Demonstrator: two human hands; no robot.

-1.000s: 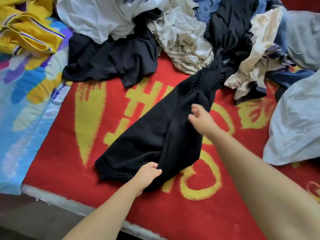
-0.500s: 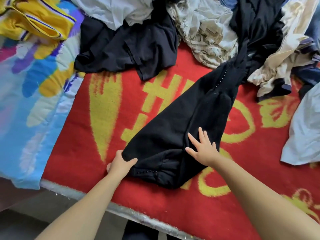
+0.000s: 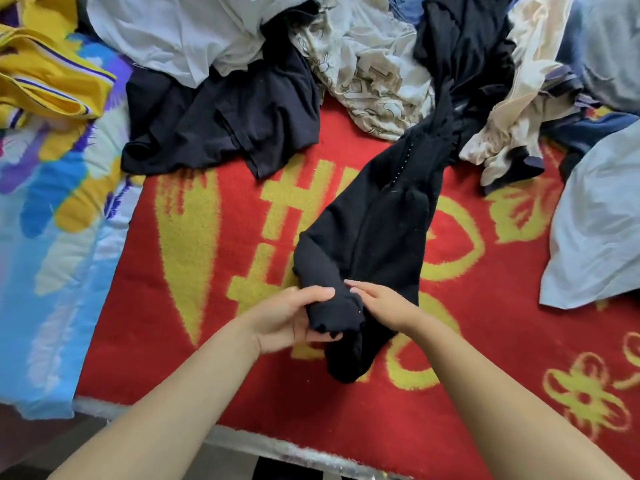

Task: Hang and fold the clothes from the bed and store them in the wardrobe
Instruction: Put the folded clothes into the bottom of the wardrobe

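Observation:
A long black garment (image 3: 388,233) stretches across the red blanket (image 3: 194,358) from the clothes pile at the back down to the near edge. Its near left corner is bunched up and lifted. My left hand (image 3: 287,317) grips that bunched corner, fingers over it and thumb beneath. My right hand (image 3: 381,301) rests with straight fingers against the same fold from the right side. The garment's far end disappears under the pile.
A heap of clothes fills the back: a black shirt (image 3: 225,123), a white shirt (image 3: 173,32), a beige patterned piece (image 3: 367,81), a cream garment (image 3: 512,109). A yellow garment (image 3: 45,81) lies on the blue quilt (image 3: 45,271) at left. A pale grey cloth (image 3: 595,230) lies at right.
My left hand has gathered the garment's near left corner and lifted it toward the middle. My right hand slid from flat on the cloth to beside that fold.

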